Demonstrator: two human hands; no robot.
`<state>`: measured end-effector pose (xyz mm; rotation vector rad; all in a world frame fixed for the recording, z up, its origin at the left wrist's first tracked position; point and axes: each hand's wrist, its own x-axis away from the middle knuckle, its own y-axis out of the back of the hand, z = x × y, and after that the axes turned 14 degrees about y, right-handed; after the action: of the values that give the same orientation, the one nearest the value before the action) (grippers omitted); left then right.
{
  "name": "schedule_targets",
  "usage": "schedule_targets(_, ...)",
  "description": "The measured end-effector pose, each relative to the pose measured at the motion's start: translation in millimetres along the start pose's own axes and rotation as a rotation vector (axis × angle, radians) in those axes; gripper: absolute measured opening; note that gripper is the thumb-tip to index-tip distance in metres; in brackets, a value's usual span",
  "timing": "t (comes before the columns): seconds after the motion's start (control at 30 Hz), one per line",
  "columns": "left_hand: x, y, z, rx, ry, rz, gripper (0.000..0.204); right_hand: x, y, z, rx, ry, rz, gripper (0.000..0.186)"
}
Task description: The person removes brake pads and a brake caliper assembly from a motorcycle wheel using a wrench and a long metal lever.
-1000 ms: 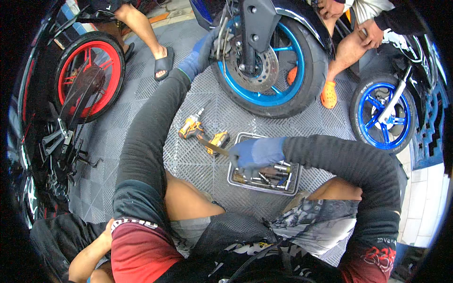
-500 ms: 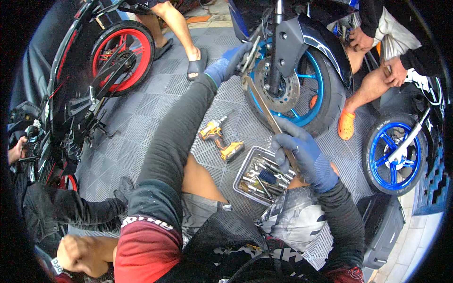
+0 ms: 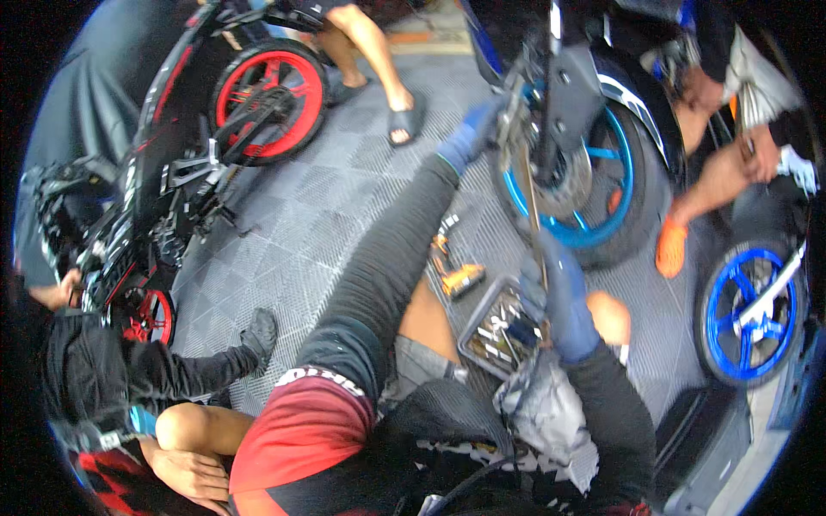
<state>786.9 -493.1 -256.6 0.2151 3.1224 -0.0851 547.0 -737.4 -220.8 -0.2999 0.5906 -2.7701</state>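
Left hand (image 3: pixel 471 138), blue glove, black sleeve: reaching out to the fork/brake area at the front wheel with blue rim and black tyre (image 3: pixel 594 185). Fingers hidden behind the metalwork there, so grip can't be told. Right hand (image 3: pixel 551 288), also blue-gloved: clamped around the lower end of a long thin metal rod (image 3: pixel 531 202). Rod running up near-vertical from that hand to the wheel hub side, top end just beside the left hand. Hands well apart, one at each end of the rod.

Directly below the right hand, on the grey tiled floor (image 3: pixel 301 224): shallow rectangular metal tray of small tools (image 3: pixel 495 331). Just left of the tray: yellow-and-black cordless driver (image 3: pixel 456 275), lying flat.

Upper left: black motorcycle with red rear wheel (image 3: pixel 267 99). Right edge: second blue-rimmed wheel (image 3: pixel 748 314). Other people's legs nearby, one foot in an orange shoe (image 3: pixel 671 249) beside the front tyre.
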Motion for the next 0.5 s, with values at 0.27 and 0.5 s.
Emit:
schedule_targets(0.27,7,-16,-17,0.213,0.240,-0.051,0.052,-14,-15,8,0.081,0.135,-0.017,0.030)
schedule_targets(0.5,10,-14,-13,0.186,0.221,0.006,0.053,-19,1,1,0.352,0.197,0.033,0.037)
